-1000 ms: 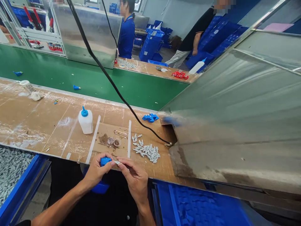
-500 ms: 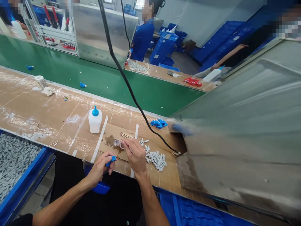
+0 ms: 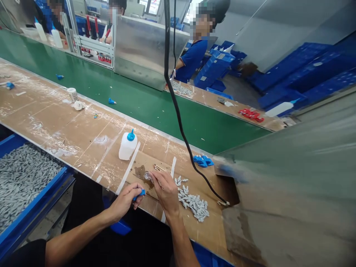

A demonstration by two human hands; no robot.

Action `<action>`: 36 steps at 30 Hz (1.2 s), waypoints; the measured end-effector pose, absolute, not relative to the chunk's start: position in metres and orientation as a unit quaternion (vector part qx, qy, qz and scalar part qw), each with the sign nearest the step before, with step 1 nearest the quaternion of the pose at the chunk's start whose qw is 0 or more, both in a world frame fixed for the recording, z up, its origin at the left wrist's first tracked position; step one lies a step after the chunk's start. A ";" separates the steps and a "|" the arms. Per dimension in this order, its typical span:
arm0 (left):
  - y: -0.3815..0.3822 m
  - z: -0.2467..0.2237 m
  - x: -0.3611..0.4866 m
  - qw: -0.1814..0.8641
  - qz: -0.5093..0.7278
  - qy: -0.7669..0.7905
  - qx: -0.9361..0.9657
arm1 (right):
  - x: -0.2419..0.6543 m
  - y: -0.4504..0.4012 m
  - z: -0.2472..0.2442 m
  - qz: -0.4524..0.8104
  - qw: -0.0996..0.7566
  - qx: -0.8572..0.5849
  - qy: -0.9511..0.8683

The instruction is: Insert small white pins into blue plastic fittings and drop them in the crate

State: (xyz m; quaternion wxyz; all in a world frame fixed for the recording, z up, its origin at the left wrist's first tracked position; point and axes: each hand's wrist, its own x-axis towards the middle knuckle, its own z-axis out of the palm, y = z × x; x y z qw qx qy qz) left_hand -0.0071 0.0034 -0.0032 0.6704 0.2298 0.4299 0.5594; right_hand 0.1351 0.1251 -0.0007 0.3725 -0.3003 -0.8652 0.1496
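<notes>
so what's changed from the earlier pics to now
The right hand has left the blue piece and moved forward to the small round pots; whether it holds anything is hidden. The view has swung too. The left hand still holds the blue piece, and the white bottle and grey pile stayed put.

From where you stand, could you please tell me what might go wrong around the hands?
The right hand is at the small round pot and might tip it. The black cable comes down beside the gray pieces and could snag a reaching arm.
</notes>
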 end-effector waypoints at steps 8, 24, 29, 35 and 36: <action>0.004 0.002 -0.007 0.667 0.558 0.434 0.236 | 0.134 0.121 -0.002 0.132 0.375 -0.300 -0.867; 0.008 0.006 -0.008 0.669 0.565 0.408 0.259 | 0.152 0.064 0.032 0.348 0.483 -0.427 -0.681; 0.008 0.008 -0.007 0.674 0.554 0.404 0.274 | 0.149 0.051 0.041 0.376 0.491 -0.421 -0.664; 0.007 0.017 -0.006 0.660 0.545 0.421 0.301 | 0.143 0.051 0.041 0.375 0.489 -0.406 -0.675; 0.006 0.018 -0.007 0.650 0.542 0.431 0.314 | 0.142 0.050 0.040 0.377 0.488 -0.405 -0.674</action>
